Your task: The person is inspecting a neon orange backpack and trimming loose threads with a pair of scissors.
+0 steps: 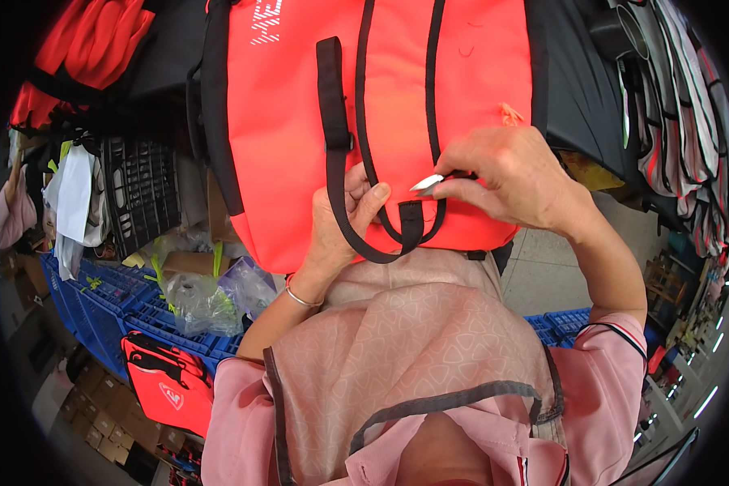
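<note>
A bright red-orange bag with black trim lies in front of me, its near edge against my apron. A black webbing strap loops down its front to a stitched end. My left hand pinches the bag by the black-edged band, thumb on top, with the strap loop passing over the hand. In my right hand are thread snips, their pale blades pointing left just above the strap's stitched end. A tuft of orange thread sits on the bag above my right hand.
Blue plastic crates stand at left, with clear plastic bags on them. Another red bag hangs beside them. Red fabric is heaped at the far left. Grey, black-edged pieces hang at the right.
</note>
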The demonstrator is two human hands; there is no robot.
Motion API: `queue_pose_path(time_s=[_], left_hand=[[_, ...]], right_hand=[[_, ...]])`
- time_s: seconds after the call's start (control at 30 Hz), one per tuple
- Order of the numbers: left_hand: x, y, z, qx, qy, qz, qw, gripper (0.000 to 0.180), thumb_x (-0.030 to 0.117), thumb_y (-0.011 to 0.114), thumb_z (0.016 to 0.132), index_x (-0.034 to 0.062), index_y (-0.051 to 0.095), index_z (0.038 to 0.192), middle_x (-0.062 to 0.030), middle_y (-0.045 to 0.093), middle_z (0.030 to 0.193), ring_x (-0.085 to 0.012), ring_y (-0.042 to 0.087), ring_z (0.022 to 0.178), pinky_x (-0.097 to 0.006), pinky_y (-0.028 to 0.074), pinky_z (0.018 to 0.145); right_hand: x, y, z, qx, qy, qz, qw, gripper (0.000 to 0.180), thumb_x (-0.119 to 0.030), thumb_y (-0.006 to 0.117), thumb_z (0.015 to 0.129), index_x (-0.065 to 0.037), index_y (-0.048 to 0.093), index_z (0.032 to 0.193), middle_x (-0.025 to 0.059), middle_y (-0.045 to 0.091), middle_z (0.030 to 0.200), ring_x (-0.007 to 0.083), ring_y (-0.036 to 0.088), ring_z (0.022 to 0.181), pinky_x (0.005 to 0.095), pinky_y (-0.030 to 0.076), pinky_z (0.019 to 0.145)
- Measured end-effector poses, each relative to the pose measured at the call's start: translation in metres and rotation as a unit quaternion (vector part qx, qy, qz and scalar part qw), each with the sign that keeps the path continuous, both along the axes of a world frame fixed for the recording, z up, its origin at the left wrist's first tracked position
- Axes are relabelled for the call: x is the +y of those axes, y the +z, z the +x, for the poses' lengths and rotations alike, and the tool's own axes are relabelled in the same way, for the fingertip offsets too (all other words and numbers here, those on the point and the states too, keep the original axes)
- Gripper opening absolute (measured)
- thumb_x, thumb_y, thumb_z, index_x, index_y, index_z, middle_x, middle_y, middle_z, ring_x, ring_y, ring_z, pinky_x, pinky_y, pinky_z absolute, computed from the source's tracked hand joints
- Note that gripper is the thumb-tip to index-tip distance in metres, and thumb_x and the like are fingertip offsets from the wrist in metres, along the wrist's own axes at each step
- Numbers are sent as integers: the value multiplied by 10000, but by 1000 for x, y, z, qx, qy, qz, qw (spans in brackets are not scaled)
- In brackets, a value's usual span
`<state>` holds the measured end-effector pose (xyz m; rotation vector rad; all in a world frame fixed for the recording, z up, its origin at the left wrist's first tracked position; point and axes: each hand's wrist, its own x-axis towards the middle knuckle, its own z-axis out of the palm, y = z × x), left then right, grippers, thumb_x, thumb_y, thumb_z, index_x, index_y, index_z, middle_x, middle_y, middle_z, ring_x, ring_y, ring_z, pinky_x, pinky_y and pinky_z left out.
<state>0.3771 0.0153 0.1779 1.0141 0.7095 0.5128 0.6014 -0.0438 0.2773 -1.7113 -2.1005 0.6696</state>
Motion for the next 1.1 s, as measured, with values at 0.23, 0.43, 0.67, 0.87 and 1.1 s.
queue_pose_path(time_s=[0.23,0.43,0.67,0.87,1.1], left_hand=[[0,4,1,1,-4,16,1000,397,147,613,990,-93,544,1299,-51,681,866,-77,624,737,-238,528,625],[1,1,-1,2,7,-3,1000,397,157,607,992,-87,546,1299,-65,691,894,-90,645,763,-242,546,633],[3,8,3,-16,12,-93,995,386,160,631,976,-69,564,1279,-57,679,966,-91,650,772,-244,558,626],[2,-2,3,-43,52,-108,992,335,160,645,967,-43,599,1230,-37,666,1000,-87,641,765,-233,537,617],[2,-5,2,-11,26,-78,997,355,145,627,977,-65,582,1259,-21,668,924,-61,608,740,-220,515,610]], right_hand=[[1,4,-4,-86,52,-42,994,214,-249,742,819,-58,659,869,69,633,709,281,631,682,378,489,594],[-12,5,-11,133,-152,-33,979,295,-143,813,733,-54,691,987,91,643,818,247,652,735,352,525,663],[-54,-28,-41,7,-90,58,994,337,8,729,658,-86,740,982,36,615,808,208,627,630,333,500,533],[-56,-48,-48,-64,-46,122,989,232,-44,693,698,-36,626,920,64,553,821,247,598,635,352,492,530],[-56,-34,-39,298,-155,-110,935,88,-57,623,876,-12,566,924,97,517,857,216,547,700,324,451,651]])
